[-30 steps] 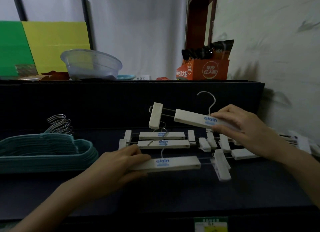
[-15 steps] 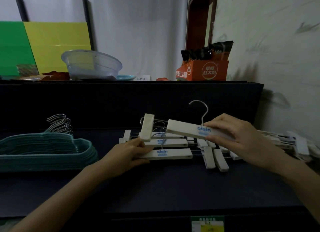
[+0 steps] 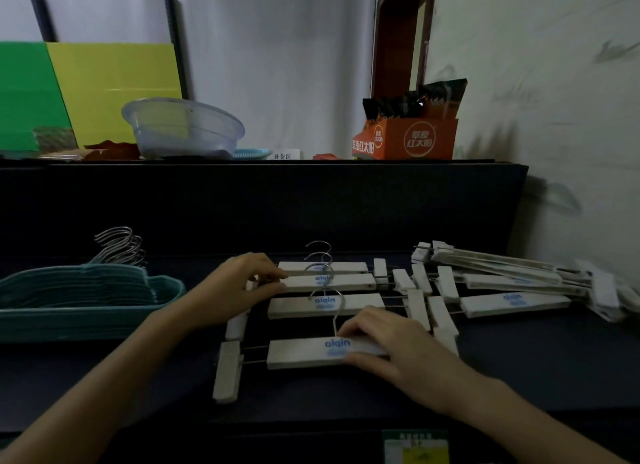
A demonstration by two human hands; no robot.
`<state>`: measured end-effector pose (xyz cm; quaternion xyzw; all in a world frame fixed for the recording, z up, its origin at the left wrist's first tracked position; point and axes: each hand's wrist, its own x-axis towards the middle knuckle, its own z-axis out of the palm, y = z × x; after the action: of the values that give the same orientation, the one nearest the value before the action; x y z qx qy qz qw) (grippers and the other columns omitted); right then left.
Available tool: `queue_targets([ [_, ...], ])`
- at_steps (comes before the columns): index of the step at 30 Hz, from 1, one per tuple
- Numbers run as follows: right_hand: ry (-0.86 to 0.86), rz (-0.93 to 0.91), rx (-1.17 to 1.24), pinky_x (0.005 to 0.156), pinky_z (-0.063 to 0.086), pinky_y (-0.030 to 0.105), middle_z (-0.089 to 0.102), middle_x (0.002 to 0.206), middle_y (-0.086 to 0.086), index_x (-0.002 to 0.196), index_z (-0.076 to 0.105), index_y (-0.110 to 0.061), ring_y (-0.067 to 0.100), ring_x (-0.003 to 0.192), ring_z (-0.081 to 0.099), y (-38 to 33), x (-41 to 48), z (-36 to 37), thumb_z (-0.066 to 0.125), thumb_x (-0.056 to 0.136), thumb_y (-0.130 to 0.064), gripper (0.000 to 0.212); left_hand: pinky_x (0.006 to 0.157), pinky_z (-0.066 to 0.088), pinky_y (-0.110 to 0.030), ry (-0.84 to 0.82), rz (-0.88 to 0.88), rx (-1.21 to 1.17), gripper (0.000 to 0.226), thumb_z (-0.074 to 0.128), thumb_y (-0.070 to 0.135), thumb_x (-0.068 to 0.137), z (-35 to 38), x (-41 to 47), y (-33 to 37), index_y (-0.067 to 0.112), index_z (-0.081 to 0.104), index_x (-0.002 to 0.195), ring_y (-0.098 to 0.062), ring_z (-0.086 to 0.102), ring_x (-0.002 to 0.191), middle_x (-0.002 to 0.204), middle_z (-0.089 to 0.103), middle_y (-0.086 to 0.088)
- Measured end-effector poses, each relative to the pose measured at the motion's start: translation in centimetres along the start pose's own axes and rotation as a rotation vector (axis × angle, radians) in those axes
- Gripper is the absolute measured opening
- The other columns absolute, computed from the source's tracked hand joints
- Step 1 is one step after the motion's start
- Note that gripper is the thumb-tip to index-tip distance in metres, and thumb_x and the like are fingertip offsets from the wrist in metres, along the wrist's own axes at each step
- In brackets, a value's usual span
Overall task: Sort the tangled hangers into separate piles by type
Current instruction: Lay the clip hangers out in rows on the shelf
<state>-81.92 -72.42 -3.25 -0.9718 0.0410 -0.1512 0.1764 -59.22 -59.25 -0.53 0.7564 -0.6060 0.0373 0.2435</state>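
The nearest white clip hanger [image 3: 304, 353] lies flat on the dark table [image 3: 346, 401], gripped at its right end by the right hand [image 3: 394, 349], fingers on top and thumb at the near edge. Just beyond it, a row of like hangers [image 3: 325, 290] lies stacked toward the far side; the left hand [image 3: 239, 287] pinches the left end of one of them. To the right sprawls a tangled heap of white hangers [image 3: 502, 283], clips crossing into the row. Well to the left sits a teal hanger pile [image 3: 79, 297]. A clear bowl [image 3: 183, 128] and an orange box [image 3: 405, 138] stand on the far shelf.
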Motion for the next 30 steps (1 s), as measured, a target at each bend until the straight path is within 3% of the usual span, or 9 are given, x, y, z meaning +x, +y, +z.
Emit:
queue_targets([
  [4,0.053,-0.003,-0.007,0.087,0.039,0.013,0.050,0.109,-0.018,0.113,0.052,-0.029,-0.004,0.099,0.046,0.6,1.3,0.7,0.038,0.081,-0.060,0.046,0.074,0.043,-0.017,0.050,-0.027,-0.004,0.020,0.058,0.026,0.088,-0.2,0.0,-0.1,0.027,0.067,0.105,-0.002,0.055,0.088,0.095,0.058,0.015],
  [8,0.050,-0.012,-0.003,0.090,0.038,0.014,0.052,0.114,-0.011,0.115,0.053,-0.024,0.001,0.104,0.047,1.2,2.1,0.9,0.050,0.090,-0.043,0.032,0.074,0.042,-0.015,0.090,-0.034,0.023,0.019,0.057,0.025,0.088,-0.3,0.1,-0.3,0.026,0.067,0.104,0.000,0.053,0.089,0.093,0.057,0.018],
  [13,0.032,-0.007,-0.041,0.093,0.038,0.021,0.051,0.117,-0.007,0.118,0.052,-0.023,0.006,0.108,0.048,1.2,2.8,0.9,0.049,0.091,-0.042,0.034,0.074,0.041,-0.014,0.101,-0.039,0.020,0.018,0.057,0.025,0.088,-0.3,0.5,-0.2,0.027,0.066,0.103,0.000,0.054,0.088,0.094,0.057,0.018],
  [21,0.034,-0.041,-0.084,0.094,0.038,0.022,0.047,0.122,-0.009,0.123,0.049,-0.025,0.005,0.111,0.044,0.8,2.6,0.0,0.048,0.091,-0.043,0.036,0.078,0.050,-0.029,0.113,-0.014,0.010,0.019,0.057,0.028,0.087,0.2,2.0,1.8,0.023,0.068,0.103,-0.006,0.057,0.085,0.093,0.061,0.010],
  [25,0.183,0.061,-0.127,0.088,0.042,0.022,0.056,0.111,-0.010,0.116,0.058,-0.025,0.003,0.100,0.050,3.5,1.1,-5.2,0.045,0.094,-0.036,0.027,0.076,0.050,-0.028,0.081,0.021,0.017,0.017,0.057,0.028,0.088,1.5,3.6,3.7,0.023,0.068,0.099,-0.003,0.055,0.080,0.086,0.056,0.019],
  [30,0.312,0.311,-0.185,0.090,0.045,0.030,0.065,0.110,0.004,0.108,0.066,-0.015,0.017,0.101,0.059,13.4,-0.2,-12.3,0.053,0.092,-0.016,0.021,0.076,0.049,-0.025,0.006,0.092,0.056,0.020,0.052,0.032,0.090,3.8,6.4,7.2,0.025,0.066,0.104,0.001,0.052,0.079,0.085,0.050,0.021],
])
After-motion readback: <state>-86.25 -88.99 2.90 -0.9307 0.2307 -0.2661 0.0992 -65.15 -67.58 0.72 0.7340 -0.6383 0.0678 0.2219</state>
